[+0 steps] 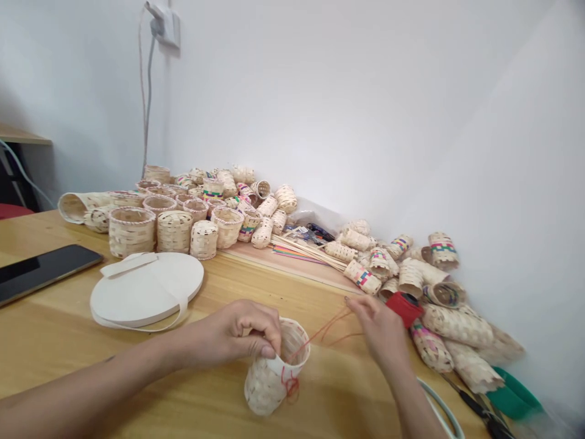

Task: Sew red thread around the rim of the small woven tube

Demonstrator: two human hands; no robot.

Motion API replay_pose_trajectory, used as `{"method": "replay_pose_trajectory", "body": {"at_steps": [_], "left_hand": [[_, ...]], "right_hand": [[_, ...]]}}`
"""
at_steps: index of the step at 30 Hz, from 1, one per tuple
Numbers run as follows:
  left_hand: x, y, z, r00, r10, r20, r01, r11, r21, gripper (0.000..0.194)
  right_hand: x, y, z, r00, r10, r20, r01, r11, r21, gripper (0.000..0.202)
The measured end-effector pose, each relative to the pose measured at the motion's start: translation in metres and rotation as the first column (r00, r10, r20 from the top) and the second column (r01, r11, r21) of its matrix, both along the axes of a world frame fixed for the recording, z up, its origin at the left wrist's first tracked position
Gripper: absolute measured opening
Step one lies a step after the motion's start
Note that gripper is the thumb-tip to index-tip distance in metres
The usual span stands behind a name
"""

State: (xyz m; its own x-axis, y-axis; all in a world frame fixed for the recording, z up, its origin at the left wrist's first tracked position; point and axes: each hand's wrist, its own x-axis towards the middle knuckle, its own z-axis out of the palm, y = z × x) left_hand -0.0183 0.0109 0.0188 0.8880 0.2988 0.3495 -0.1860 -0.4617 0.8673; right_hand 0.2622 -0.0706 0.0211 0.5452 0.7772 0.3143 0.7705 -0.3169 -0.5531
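Observation:
A small woven basket [265,385] leans on the wooden table, its open top tilted up and to the right. My left hand [256,329] pinches its rim, where a white band runs along the edge. Red thread [290,384] hangs in loops and a tangle on the basket's front side. From the rim, strands of it stretch to my right hand [372,317], whose closed fingertips hold the thread at the right. Any needle there is too small to make out.
A white ribbon roll [146,289] and a phone [46,271] lie at the left. Woven baskets [132,231] crowd the back. More baskets, a red thread spool [404,309], scissors [487,411] and a green tape roll [514,396] are at the right.

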Motion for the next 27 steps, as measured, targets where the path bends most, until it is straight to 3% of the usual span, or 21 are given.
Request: {"method": "replay_pose_trajectory", "body": {"at_steps": [2,4,6,7,9,11,14,17,20,22,25,27], "left_hand": [[0.000,-0.001,-0.001,1.000,-0.002,0.011,0.002,1.000,0.000,0.028],[0.001,-0.002,0.000,1.000,-0.005,0.010,0.005,1.000,0.000,0.029],[0.002,-0.003,0.001,1.000,-0.009,0.007,0.009,1.000,-0.001,0.030],[0.002,-0.004,0.001,1.000,-0.011,0.008,0.011,1.000,0.000,0.030],[0.002,-0.004,0.002,1.000,-0.012,0.016,0.012,1.000,0.001,0.031],[0.002,-0.004,0.002,1.000,-0.011,0.020,0.011,1.000,0.002,0.031],[0.001,-0.003,0.000,1.000,-0.008,0.018,0.008,1.000,0.008,0.033],[0.001,-0.001,-0.002,1.000,-0.003,0.021,0.002,1.000,0.011,0.036],[0.001,0.000,-0.002,1.000,0.001,0.014,-0.001,1.000,0.000,0.033],[0.002,-0.001,0.000,1.000,-0.002,0.005,0.002,1.000,-0.008,0.030],[0.001,-0.002,0.002,1.000,-0.016,0.003,0.016,1.000,-0.007,0.030],[0.001,-0.002,0.003,1.000,-0.021,0.002,0.021,1.000,-0.008,0.030]], "right_hand": [[0.031,-0.002,0.005,0.985,-0.167,0.034,0.167,0.986,-0.003,0.028],[0.039,-0.005,0.009,0.980,-0.194,0.038,0.194,0.981,0.014,0.035],[0.022,-0.006,0.010,0.999,-0.033,-0.022,0.034,0.998,0.047,0.040],[0.006,-0.006,0.009,0.988,0.127,-0.088,-0.120,0.990,0.075,0.043],[-0.031,-0.005,0.007,0.869,0.416,-0.269,-0.419,0.907,0.049,0.044],[-0.061,-0.006,0.007,0.697,0.600,-0.392,-0.627,0.776,0.072,0.039],[-0.082,-0.010,0.008,0.509,0.708,-0.490,-0.758,0.638,0.134,0.031],[-0.084,-0.014,0.010,0.453,0.715,-0.533,-0.776,0.611,0.160,0.032],[-0.084,-0.013,0.008,0.518,0.688,-0.509,-0.720,0.671,0.175,0.036],[-0.079,-0.011,0.007,0.648,0.648,-0.400,-0.651,0.744,0.150,0.035],[-0.055,-0.008,0.009,0.874,0.484,-0.031,-0.480,0.873,0.088,0.031],[-0.027,-0.008,0.012,0.945,0.250,0.210,-0.270,0.960,0.072,0.029]]}}
